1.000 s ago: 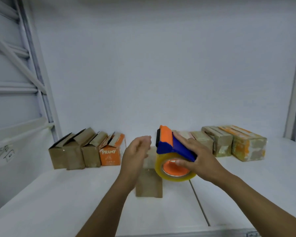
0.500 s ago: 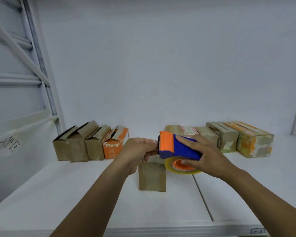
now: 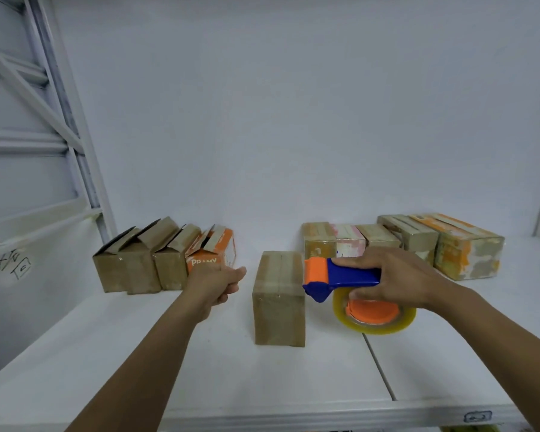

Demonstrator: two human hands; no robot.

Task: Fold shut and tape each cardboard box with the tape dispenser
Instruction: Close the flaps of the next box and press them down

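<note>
White surface [image 3: 138,353] runs from the front lip nearest you back to a plain white wall, with a grey metal rack frame [image 3: 75,151] closing off the 9 o'clock side. Taking the closed box [image 3: 278,300] at the middle as your clock centre, it stands alone with its flaps down and bare surface on every side. Your left hand [image 3: 215,285] hangs just beside it at 9 o'clock, fingers curled into the palm with nothing visible in them, and does not touch the box. Your right hand [image 3: 399,275] is at 3 o'clock, wrapped round the blue handle of the tape dispenser [image 3: 340,275]. The dispenser's orange head sits right at the box's upper right edge, though you cannot tell whether it touches. The clear tape roll [image 3: 374,316] on its orange core hangs under your right hand. At 10 o'clock a row of open boxes [image 3: 144,263] stands against the wall with flaps up, the nearest being an orange box [image 3: 212,251] just behind your left hand. From 1 to 2 o'clock a row of taped boxes [image 3: 418,241] lines the wall, partly behind the dispenser. A seam [image 3: 378,366] in the surface runs from under the roll toward 5 o'clock and ends at the front lip. From 6 to 8 o'clock the widest bare stretch lies under your left forearm.
</note>
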